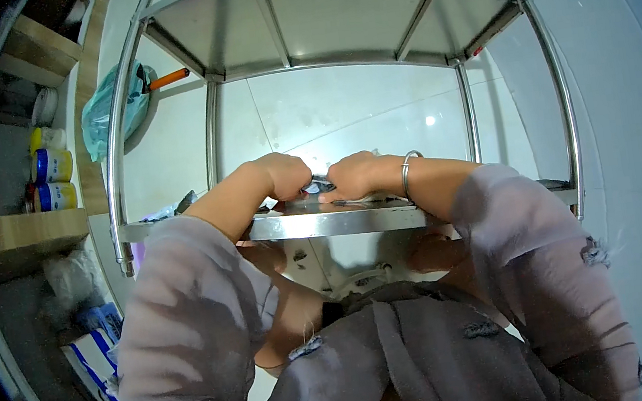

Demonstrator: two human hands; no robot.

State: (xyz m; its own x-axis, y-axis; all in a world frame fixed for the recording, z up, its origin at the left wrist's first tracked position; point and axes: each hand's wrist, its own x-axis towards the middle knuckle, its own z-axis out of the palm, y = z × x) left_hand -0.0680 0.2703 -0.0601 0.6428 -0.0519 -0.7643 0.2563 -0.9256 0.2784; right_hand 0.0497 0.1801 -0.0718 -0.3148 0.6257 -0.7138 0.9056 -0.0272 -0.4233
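Note:
Both of my arms reach over the lower shelf [332,222] of a metal rack. My left hand [285,175] is closed, with its fingers curled down. Close beside it, my right hand [354,176] is closed too, its thumb pointing toward the left hand. Between them shows a small dark, shiny, crumpled piece [320,183], pinched from both sides. Its kind cannot be made out, and most of it is hidden by my fingers. A silver bangle [407,177] circles my right wrist. More small dark and pale items lie on the shelf behind my left forearm, partly hidden.
The rack's upper metal shelf [329,13] spans the far side, held by round posts [126,137]. A teal plastic bag [104,119] with an orange handle [169,79] sits left of it. Wooden-edged shelving on the left holds blue-and-yellow tubs [51,165] and a blue-and-white packet [93,367].

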